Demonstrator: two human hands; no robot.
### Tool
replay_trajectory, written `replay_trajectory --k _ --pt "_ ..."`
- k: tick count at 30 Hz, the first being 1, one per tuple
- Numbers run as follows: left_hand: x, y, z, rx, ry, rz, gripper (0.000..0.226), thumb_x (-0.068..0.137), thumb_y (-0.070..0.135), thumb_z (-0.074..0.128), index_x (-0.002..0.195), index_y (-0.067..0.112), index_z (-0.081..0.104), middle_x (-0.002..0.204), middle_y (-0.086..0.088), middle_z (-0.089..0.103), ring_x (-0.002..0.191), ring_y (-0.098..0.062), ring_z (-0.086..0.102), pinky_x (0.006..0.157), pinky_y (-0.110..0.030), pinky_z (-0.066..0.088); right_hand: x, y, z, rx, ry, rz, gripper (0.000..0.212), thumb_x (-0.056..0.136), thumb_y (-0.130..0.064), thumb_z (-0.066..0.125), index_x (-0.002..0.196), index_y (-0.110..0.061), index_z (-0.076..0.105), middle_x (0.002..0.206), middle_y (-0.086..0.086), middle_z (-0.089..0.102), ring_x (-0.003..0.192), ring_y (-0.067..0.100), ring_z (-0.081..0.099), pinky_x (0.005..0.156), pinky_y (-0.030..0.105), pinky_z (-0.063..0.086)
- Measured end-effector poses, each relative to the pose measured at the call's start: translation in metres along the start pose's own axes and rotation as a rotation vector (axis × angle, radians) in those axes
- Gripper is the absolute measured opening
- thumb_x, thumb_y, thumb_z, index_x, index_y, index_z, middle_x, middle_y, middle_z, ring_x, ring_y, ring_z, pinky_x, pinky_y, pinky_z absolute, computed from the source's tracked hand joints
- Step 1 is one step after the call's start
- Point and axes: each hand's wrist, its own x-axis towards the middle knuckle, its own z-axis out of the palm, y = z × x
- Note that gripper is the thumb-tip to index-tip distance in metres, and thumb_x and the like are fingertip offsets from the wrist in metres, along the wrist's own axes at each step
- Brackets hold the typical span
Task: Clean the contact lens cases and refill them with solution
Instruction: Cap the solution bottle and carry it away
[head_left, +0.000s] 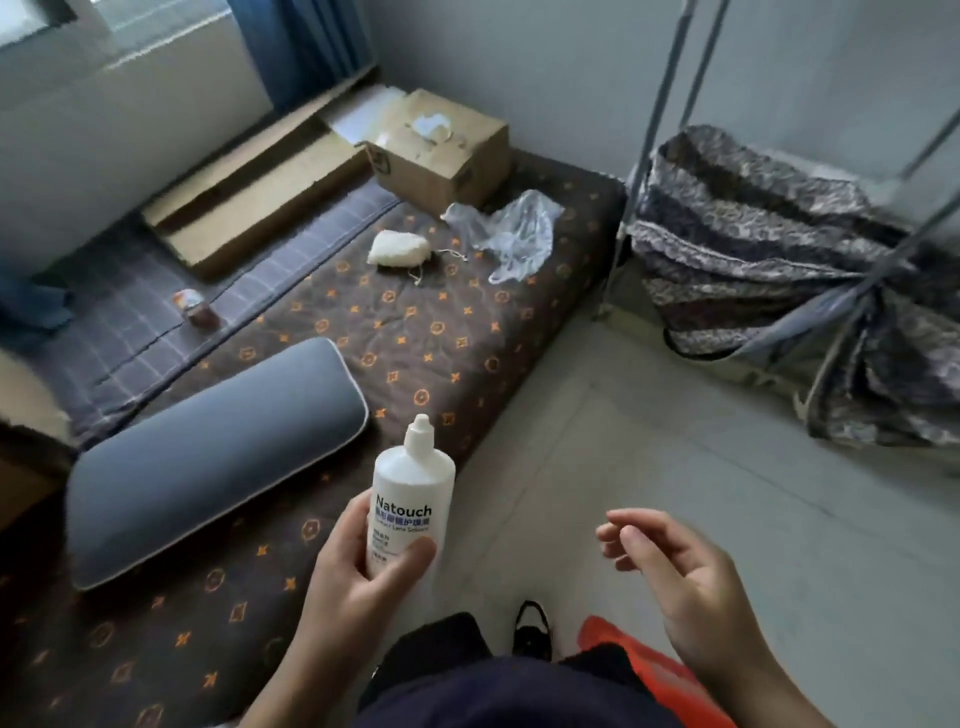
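Left hand (358, 566) grasped one upright solution bottle (413, 499) over the mattress (415, 332) edge; right hand (675, 566) hung released. One pillow (208, 447), one cardboard box (441, 150), one plastic bag (514, 228) lay on the mattress.

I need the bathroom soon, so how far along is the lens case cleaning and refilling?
Nothing looks done yet: no lens cases are in view. In hand: the left hand holds the white solution bottle upright, cap on, above the edge of the patterned mattress. The right hand is empty, fingers loosely curled. Left: cleaning the cases and refilling them.
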Motion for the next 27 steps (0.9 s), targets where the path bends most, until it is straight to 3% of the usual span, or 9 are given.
replay_trajectory --k 3,9,14,20,23,27 --pt "0.048 0.014 0.017 0.031 -0.133 0.012 0.058 0.064 0.048 0.074 0.116 0.021 0.066 0.097 -0.003 0.075 0.085 -0.014 0.07 0.071 -0.027 0.054 0.017 -0.003 -0.011 0.028 0.113 0.018 0.031 0.097 -0.006 0.059 0.097 -0.031 0.076 0.094 0.003 0.078 0.087 0.016 0.073 0.076 0.019 0.056" --pt "0.147 0.03 0.053 0.088 -0.377 0.07 0.057 0.066 0.047 0.075 0.116 0.021 0.065 0.099 0.001 0.074 0.088 -0.012 0.07 0.076 -0.028 0.056 0.064 -0.012 -0.022 0.04 0.313 0.03 0.03 0.097 -0.008 0.058 0.098 -0.031 0.076 0.096 0.004 0.078 0.088 0.017 0.073 0.077 0.023 0.058" --pt "0.237 0.048 0.085 0.182 -0.602 0.178 0.047 0.071 0.053 0.075 0.115 0.046 0.062 0.105 0.01 0.073 0.091 -0.005 0.069 0.075 -0.017 0.053 0.109 -0.02 -0.021 0.042 0.489 0.017 0.018 0.09 -0.031 0.06 0.099 -0.032 0.076 0.097 0.002 0.077 0.091 0.017 0.073 0.078 0.023 0.058" --pt "0.317 0.087 0.147 0.22 -0.751 0.246 0.048 0.071 0.057 0.074 0.116 0.042 0.062 0.102 0.008 0.072 0.089 -0.007 0.068 0.073 -0.018 0.053 0.157 -0.037 -0.044 0.066 0.602 -0.002 0.019 0.089 -0.034 0.06 0.102 -0.033 0.075 0.099 0.002 0.078 0.094 0.017 0.073 0.082 0.026 0.058" --pt "0.351 0.104 0.188 0.202 -0.799 0.246 0.049 0.07 0.055 0.077 0.115 0.043 0.062 0.102 0.004 0.073 0.087 -0.008 0.069 0.073 -0.021 0.055 0.192 -0.04 -0.07 0.085 0.642 0.006 0.017 0.091 -0.03 0.061 0.1 -0.03 0.076 0.099 -0.001 0.078 0.095 0.013 0.073 0.083 0.021 0.057" --pt "0.394 0.12 0.249 0.19 -0.799 0.262 0.049 0.071 0.054 0.078 0.116 0.042 0.062 0.104 0.003 0.072 0.089 -0.011 0.069 0.075 -0.024 0.057 0.256 -0.037 -0.118 0.103 0.654 0.013 0.019 0.097 -0.008 0.061 0.101 -0.019 0.075 0.096 0.001 0.079 0.092 0.016 0.074 0.08 0.022 0.058"
